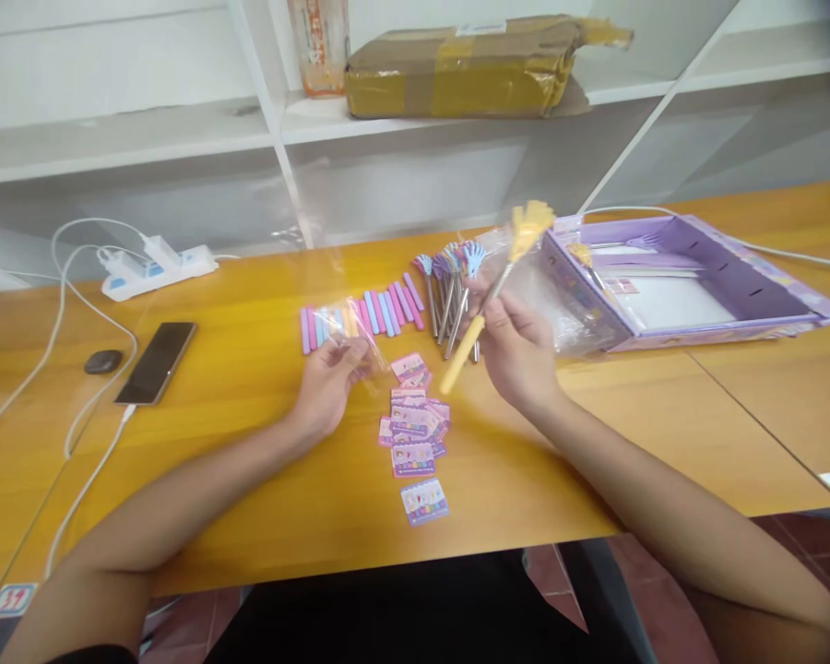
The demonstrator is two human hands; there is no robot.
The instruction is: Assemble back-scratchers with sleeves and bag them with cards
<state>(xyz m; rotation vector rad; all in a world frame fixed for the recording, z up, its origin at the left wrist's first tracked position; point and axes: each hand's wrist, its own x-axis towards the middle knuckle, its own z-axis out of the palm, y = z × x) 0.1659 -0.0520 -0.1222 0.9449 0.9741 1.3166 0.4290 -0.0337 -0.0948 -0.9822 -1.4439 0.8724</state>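
Note:
In my right hand (518, 355) is a yellow hand-shaped scratcher (467, 353) with a metal rod, its head up and its yellow handle pointing down and left. My left hand (332, 383) pinches a clear plastic bag (318, 249), thin and hard to outline, which rises above the fingers. Behind the left hand lies a row of pink, blue and yellow sticks (387, 309). Several scratchers with blue and purple heads (449, 290) lie bunched beside my right hand. Small printed cards (411, 420) are piled between my forearms, with one card (425, 502) apart nearer the front edge.
A purple open box (615, 323) holding scratchers stands at the right, with clear plastic bags (560, 304) against it. On the left are a phone (158, 362), a dark small case (103, 361), cables and a power strip (159, 267). A taped parcel (456, 74) sits on the shelf.

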